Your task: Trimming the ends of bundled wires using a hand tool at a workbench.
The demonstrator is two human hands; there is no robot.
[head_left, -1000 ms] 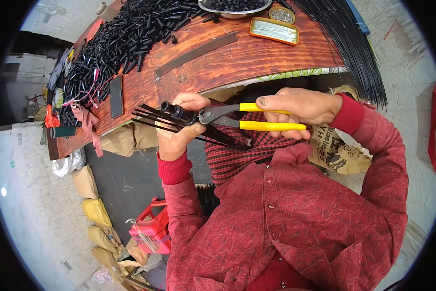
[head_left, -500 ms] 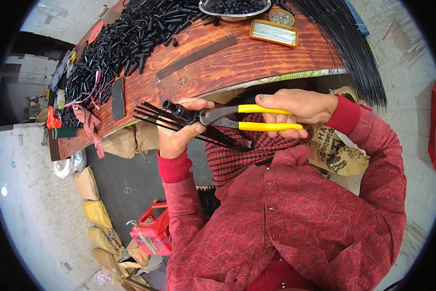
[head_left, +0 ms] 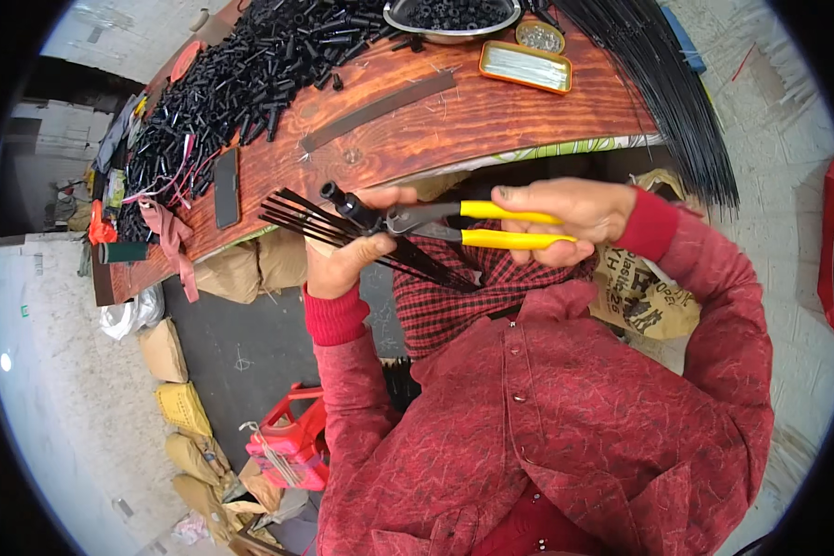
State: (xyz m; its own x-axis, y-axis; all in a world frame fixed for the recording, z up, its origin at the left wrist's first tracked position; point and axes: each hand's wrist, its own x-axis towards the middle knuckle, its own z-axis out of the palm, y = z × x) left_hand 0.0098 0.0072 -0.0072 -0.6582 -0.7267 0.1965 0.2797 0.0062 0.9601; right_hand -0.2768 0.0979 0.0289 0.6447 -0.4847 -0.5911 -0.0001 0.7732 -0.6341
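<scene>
My left hand is closed around a black plastic tubular fitting, which leans up and left out of my fingers. A fan of thin black rods runs past that hand, from its left side down to the checked cloth over my lap. How the rods join the fitting is hidden by my fingers. In my right hand are pliers with yellow handles, gripped across the palm. Their dark metal jaws meet the right side of the fitting, beside my left fingertips; what sits between the jaws is too small to tell.
Beyond my hands, a wooden table carries a heap of black plastic parts, a flat dark bar, a phone, a tray of thin metal pins and a metal bowl. Long black rods overhang its right end.
The fitting has tipped more upright in my left hand. My right hand has moved slightly, and the plier handles sit a little closer together.
</scene>
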